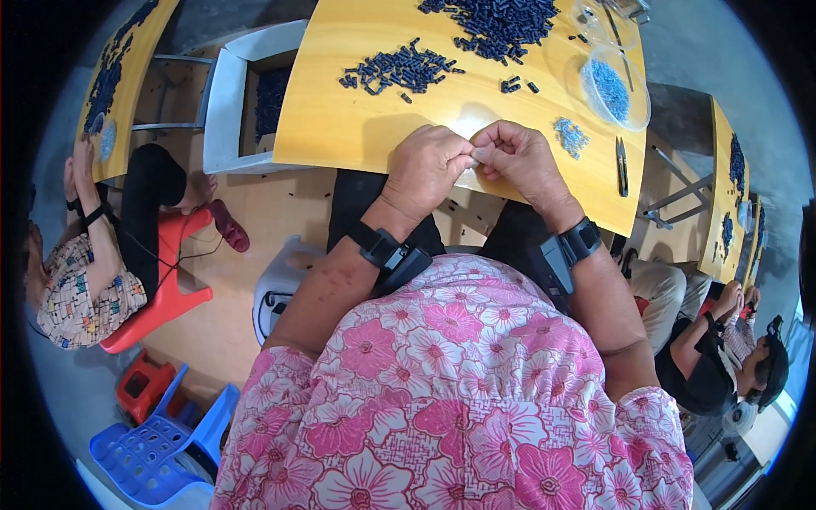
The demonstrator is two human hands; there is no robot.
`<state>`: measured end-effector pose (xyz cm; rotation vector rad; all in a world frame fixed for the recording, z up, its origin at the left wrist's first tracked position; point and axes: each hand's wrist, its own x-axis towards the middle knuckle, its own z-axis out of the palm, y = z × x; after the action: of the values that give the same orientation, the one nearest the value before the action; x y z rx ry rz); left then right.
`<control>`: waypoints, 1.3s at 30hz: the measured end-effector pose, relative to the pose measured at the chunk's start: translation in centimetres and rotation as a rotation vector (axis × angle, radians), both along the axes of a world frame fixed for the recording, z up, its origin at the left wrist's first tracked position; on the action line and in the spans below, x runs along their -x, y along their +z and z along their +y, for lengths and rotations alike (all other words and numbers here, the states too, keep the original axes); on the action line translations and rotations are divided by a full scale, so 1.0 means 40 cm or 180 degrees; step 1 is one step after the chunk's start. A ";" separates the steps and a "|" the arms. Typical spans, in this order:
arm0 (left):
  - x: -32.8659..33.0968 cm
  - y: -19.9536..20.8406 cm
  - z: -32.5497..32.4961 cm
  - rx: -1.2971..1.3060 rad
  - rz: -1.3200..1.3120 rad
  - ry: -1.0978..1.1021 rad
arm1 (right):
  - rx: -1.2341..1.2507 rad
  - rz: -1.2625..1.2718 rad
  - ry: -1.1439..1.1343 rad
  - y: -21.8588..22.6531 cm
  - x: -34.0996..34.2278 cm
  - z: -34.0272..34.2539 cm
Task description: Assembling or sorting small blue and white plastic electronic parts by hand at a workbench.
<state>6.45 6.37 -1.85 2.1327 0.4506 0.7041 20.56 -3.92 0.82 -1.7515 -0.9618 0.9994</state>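
Observation:
My left hand point(432, 166) and my right hand point(520, 161) meet at the front edge of the yellow table point(331, 127). Both are closed in a pinch, fingertips touching, and whatever they grip is too small and covered to name. Beyond them lies a pile of small dark cylindrical parts point(404, 68), with a larger pile point(501, 21) behind it. To the right of my right hand sit a little heap of pale blue small pieces point(570, 137) and a pair of dark tweezers point(622, 166). A clear round tub point(589, 81) holds more blue pieces.
A white box point(223, 110) with dark parts inside stands against the table's left side. Co-workers sit at other tables to the left and right. Red stool point(166, 263) and blue plastic chair point(144, 450) are on the left floor. A second clear container point(595, 21) stands at the far right.

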 end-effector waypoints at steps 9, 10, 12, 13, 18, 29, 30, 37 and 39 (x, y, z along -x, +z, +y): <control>-0.002 0.004 0.007 -0.0050 -0.0019 -0.0142 | 0.0412 0.0179 -0.0125 -0.006 -0.010 0.003; -0.001 0.003 0.008 -0.0050 -0.0029 -0.0142 | 0.0385 0.0010 -0.0062 -0.011 -0.010 0.003; 0.003 0.001 0.008 -0.0005 0.0045 -0.0138 | 0.0357 -0.0135 -0.0059 -0.022 -0.007 0.004; 0.003 0.002 0.007 -0.0001 0.0034 -0.0134 | 0.0330 -0.0269 -0.0054 -0.023 -0.006 0.004; 0.003 0.005 0.006 -0.0041 0.0041 -0.0117 | 0.0509 -0.0085 -0.0080 0.003 -0.003 0.007; 0.000 0.006 0.007 -0.0058 0.0106 -0.0125 | 0.0520 0.0335 -0.0184 0.011 -0.001 0.005; 0.000 0.006 0.008 -0.0081 0.0154 -0.0113 | 0.0491 0.0339 -0.0156 0.009 -0.002 0.006; 0.002 0.012 0.007 -0.0224 0.0176 -0.0102 | 0.0416 0.0323 -0.0194 0.000 0.005 0.002; -0.001 0.013 0.010 -0.0140 0.0265 -0.0103 | 0.0479 0.0232 -0.0214 0.013 0.004 0.005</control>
<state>6.48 6.75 -1.35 2.2122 0.4478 0.6140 20.39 -3.70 1.35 -1.8448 -0.7944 1.1084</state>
